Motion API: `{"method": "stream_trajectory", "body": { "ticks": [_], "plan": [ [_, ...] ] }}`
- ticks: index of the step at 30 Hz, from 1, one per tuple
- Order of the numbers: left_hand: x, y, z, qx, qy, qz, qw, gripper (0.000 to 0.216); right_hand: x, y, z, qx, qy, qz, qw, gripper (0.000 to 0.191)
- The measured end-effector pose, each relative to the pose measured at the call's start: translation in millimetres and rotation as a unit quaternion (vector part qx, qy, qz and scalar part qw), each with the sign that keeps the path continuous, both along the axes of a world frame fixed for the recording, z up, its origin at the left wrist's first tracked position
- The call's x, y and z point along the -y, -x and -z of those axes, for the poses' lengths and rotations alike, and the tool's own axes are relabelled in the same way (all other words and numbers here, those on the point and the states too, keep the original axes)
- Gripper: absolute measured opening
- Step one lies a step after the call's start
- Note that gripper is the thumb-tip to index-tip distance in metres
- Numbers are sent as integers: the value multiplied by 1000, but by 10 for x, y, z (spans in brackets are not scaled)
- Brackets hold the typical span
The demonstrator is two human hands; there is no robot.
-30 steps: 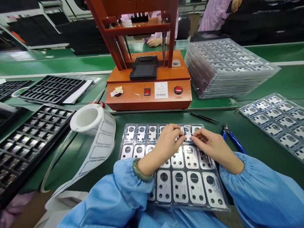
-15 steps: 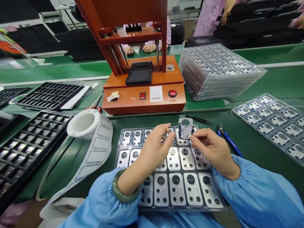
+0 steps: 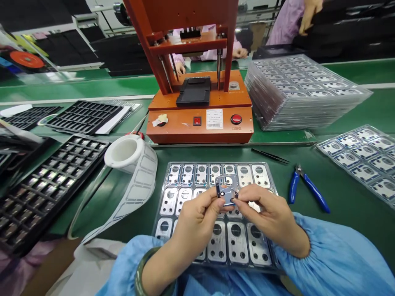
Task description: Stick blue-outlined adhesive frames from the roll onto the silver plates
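Note:
Between both hands, over the middle of a clear plastic tray point(image 3: 160, 234), I hold a small flat metal plate point(image 3: 227, 192) with a round hole and smaller holes. My left hand point(image 3: 197, 213) pinches its lower left side between thumb and fingers. At its lower right corner, my right hand point(image 3: 268, 213) pinches it too. Rows of similar silvery plates point(image 3: 238, 242) lie in the tray's pockets, some edged in blue near the back. The fingers cover part of the held plate's lower edge.
An orange press point(image 3: 199, 123) stands behind the tray, with a tall stack of filled trays point(image 3: 308, 94) beside it. Tweezers point(image 3: 270, 156) and blue-handled cutters point(image 3: 308, 189) lie to the right. A label roll point(image 3: 132, 164) and black trays point(image 3: 52, 185) occupy the left. Co-workers sit beyond.
My left hand, which was open and apart from the plate, now grips it. The plate has come lower and closer to me in my right hand. The view has shifted slightly left.

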State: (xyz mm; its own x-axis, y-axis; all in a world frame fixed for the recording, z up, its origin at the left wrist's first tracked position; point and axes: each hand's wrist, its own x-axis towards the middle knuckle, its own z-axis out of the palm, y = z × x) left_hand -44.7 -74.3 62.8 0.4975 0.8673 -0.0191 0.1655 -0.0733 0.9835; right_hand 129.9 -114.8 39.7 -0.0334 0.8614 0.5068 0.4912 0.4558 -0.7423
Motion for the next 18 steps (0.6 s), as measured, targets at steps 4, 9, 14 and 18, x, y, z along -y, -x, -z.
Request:
{"method": "stream_trajectory", "body": {
  "ticks": [4,9,14,18],
  "plan": [
    [91,115,57,-10,-47,-39,998,29,0,58,-13,2,5,-37,999,10],
    [184,190,162,6,-97,-179,979,19,6,167,5,13,0,-81,997,10],
    [268,290,223,-38,-129,-196,971,19,39,248,9,32,25,-136,990,12],
    [314,361,222,-30,-121,-200,972,19,5,281,-15,49,36,-167,984,11]
  ]
}}
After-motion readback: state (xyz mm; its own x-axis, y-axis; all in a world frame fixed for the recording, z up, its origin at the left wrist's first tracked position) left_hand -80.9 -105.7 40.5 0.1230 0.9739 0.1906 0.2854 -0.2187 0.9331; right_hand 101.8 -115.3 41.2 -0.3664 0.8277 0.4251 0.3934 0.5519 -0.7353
